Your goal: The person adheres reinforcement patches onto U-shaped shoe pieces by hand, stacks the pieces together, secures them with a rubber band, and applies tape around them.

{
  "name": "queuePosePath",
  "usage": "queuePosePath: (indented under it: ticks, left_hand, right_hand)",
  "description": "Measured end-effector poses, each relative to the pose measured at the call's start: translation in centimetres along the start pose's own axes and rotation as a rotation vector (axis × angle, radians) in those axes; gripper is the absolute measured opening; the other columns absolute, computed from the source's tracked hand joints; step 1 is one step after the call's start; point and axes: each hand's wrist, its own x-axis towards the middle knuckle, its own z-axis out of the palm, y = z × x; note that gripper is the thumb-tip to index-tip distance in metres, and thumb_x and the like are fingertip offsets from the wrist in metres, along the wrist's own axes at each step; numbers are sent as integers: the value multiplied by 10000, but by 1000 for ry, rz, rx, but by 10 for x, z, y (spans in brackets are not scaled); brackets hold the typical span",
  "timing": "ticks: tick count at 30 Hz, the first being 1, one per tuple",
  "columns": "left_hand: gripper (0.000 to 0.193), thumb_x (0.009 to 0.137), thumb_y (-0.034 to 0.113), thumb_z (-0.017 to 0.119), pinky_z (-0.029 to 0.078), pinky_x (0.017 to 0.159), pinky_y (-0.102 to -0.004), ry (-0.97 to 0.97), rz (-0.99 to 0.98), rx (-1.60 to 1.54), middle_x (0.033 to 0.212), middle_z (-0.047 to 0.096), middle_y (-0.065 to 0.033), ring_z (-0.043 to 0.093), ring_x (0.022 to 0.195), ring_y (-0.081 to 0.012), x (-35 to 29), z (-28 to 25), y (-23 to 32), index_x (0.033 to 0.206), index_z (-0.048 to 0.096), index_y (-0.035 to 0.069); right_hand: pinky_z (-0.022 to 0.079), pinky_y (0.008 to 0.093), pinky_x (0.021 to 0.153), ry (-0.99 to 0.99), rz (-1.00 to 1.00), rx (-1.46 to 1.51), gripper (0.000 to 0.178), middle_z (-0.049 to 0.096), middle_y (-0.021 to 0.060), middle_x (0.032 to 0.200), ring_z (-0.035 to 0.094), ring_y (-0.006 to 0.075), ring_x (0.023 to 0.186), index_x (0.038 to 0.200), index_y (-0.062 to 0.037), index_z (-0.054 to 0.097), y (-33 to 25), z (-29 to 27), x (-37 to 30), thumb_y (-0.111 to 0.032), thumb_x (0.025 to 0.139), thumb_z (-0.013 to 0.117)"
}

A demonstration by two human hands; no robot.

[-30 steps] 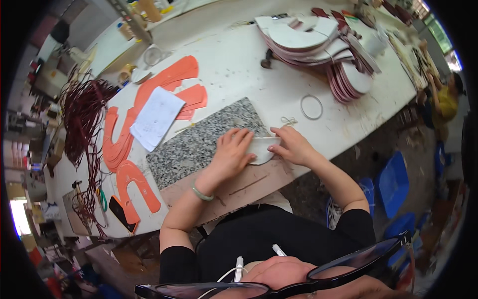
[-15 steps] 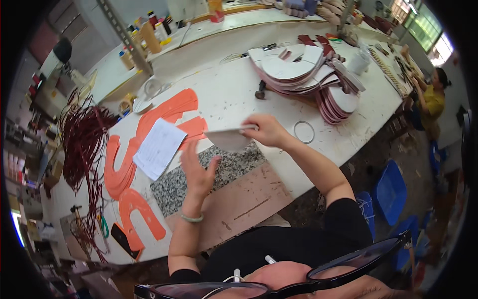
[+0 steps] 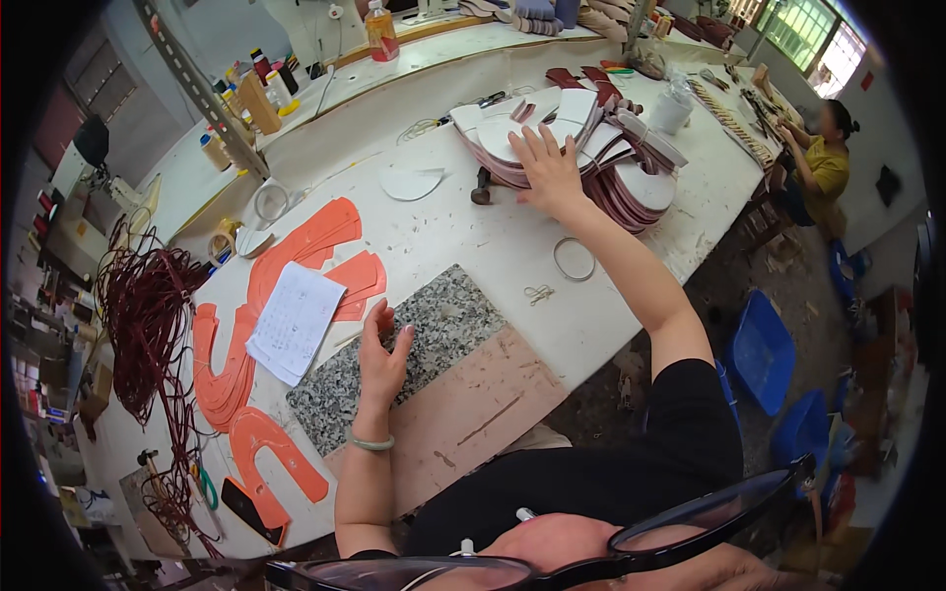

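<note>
Beneath the splayed right grip (image 3: 552,179) lies the curved, white-topped stack (image 3: 493,140).

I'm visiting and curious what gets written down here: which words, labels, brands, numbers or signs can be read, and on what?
No text reads clearly.
White paper: handwriting, too small and blurred to read.
Orange bottle at the back: any label is too small to read.

right hand (image 3: 552,182) lies over stacked pieces (image 3: 645,189), left hand (image 3: 382,364) over speckled slab (image 3: 448,317).

Downward fisheye head view over worktable (image 3: 424,236)
</note>
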Motion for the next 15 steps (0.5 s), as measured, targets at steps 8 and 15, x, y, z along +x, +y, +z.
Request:
queuePosePath:
  ticks: [8,15]
  left_hand:
    - [475,853,158,704,461,944,-376,-21,115,164,1137,616,-157,592,1063,-265,3,4,-11,1266,536,-8]
    - [430,853,171,696,460,924,-374,-6,160,233,1119,605,-137,583,1038,-278,3,2,-7,1228,564,8]
  right_hand:
    - [319,569,1043,64,35,179,744,495,111,1334,420,322,1292,1335,-188,500,6,6,20,-476,707,774]
    - [462,491,917,-285,-36,219,649,643,162,1131,598,333,1115,1263,-197,577,14,-17,73,-476,701,742]
